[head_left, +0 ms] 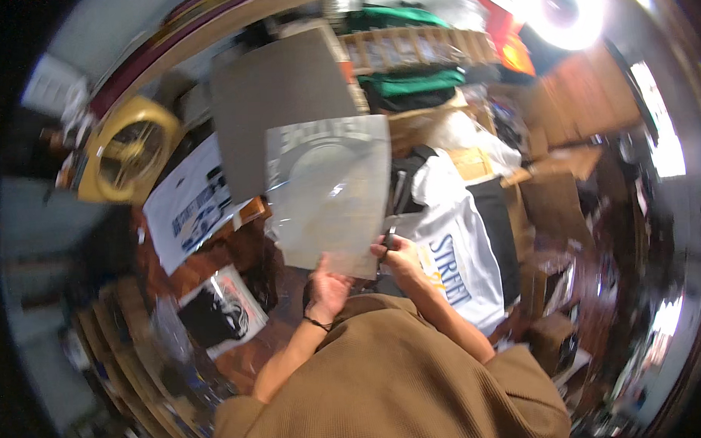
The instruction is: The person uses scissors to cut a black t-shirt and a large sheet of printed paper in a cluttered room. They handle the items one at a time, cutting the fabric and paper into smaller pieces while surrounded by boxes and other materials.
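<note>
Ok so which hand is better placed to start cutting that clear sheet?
Probably the right hand: it holds what looks like dark-handled scissors at the lower right edge of the translucent sheet. The left hand grips the sheet's bottom edge, so it is busy supporting it.

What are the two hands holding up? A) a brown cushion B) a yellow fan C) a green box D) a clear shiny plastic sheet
D: the left hand and right hand both grip the bottom edge of a clear shiny plastic sheet, raised above the cluttered table.
</note>
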{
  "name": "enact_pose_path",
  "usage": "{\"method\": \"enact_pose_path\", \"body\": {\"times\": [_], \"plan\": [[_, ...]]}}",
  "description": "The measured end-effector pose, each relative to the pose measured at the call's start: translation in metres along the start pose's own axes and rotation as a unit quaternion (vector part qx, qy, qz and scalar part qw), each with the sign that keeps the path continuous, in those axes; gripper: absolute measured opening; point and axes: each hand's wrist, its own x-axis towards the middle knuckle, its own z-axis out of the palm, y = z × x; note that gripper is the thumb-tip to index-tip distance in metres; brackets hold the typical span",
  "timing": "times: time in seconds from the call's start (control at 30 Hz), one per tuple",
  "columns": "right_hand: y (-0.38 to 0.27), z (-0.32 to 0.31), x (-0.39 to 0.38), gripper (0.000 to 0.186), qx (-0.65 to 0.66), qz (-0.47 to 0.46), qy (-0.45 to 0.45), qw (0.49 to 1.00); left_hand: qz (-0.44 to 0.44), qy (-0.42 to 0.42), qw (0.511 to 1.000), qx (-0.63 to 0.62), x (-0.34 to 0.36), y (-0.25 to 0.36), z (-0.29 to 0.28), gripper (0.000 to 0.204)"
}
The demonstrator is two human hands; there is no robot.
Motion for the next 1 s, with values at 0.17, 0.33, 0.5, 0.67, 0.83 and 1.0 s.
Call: {"method": "enact_pose_path", "body": {"times": [0.17, 0.33, 0.5, 0.67, 0.83, 1.0], "plan": [[0.006, -0.043, -0.006, 0.021, -0.057, -0.025, 0.037, 0.997, 0.078, 0.085, 0.993, 0.028, 0.046, 0.040, -0.059, 0.032], [0.041, -0.178, 0.014, 0.020, -0.093, -0.040, 0.086, 0.991, 0.068, 0.135, 0.962, 0.227, 0.069, -0.002, -0.043, 0.027], [0.074, -0.309, -0.007, 0.020, -0.131, -0.020, 0.210, 0.969, -0.129, 0.085, 0.865, 0.477, 0.100, -0.105, -0.059, 0.014], [0.109, -0.424, -0.042, 0.028, -0.495, 0.009, 0.347, 0.797, -0.324, -0.156, 0.605, 0.711, 0.110, -0.220, -0.070, 0.048], [0.161, -0.469, -0.055, 0.033, -0.538, 0.100, 0.529, 0.649, -0.145, -0.260, 0.393, 0.870, 0.126, -0.189, -0.050, 0.046], [0.157, -0.378, -0.006, 0.018, -0.343, -0.062, 0.510, 0.787, -0.010, -0.104, 0.597, 0.795, 0.200, -0.084, -0.081, 0.029]]}}
